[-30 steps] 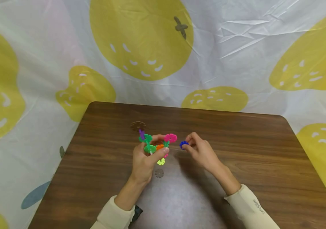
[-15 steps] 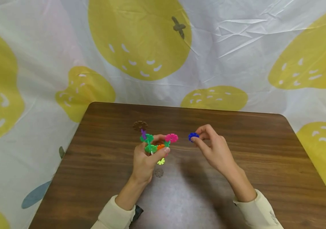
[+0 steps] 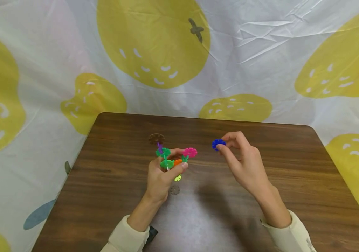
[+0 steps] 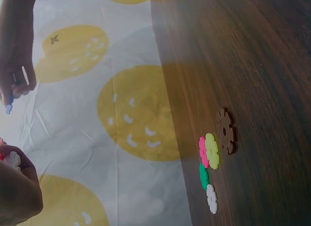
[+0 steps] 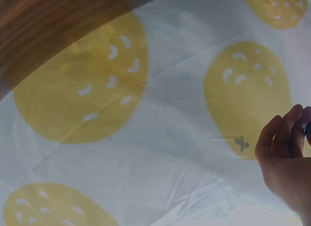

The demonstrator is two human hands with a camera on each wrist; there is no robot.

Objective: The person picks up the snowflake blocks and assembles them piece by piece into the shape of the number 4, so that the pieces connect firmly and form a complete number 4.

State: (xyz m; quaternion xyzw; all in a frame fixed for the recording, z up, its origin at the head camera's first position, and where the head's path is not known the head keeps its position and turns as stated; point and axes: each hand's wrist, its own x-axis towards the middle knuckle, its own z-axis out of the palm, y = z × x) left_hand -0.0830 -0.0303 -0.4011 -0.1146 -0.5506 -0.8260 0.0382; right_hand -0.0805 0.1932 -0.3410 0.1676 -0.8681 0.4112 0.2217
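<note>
Part of the blue disc (image 3: 218,142) hides behind right-hand fingers (image 3: 227,152).

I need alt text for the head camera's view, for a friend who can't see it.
A person's right hand pinches a blue notched disc above a brown table, apart from the joined colourful discs that the left hand holds. Yellow-patterned fabric hangs behind.

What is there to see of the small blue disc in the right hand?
The blue disc is a small, round, flat piece with a notched, petal-like rim; it looks like smooth plastic. The right hand pinches it between thumb and fingers, hiding part of its lower edge. It shows as a flattened oval in the head view, held over the table, apart from the joined colored pieces. Any center hole is not visible.
</note>
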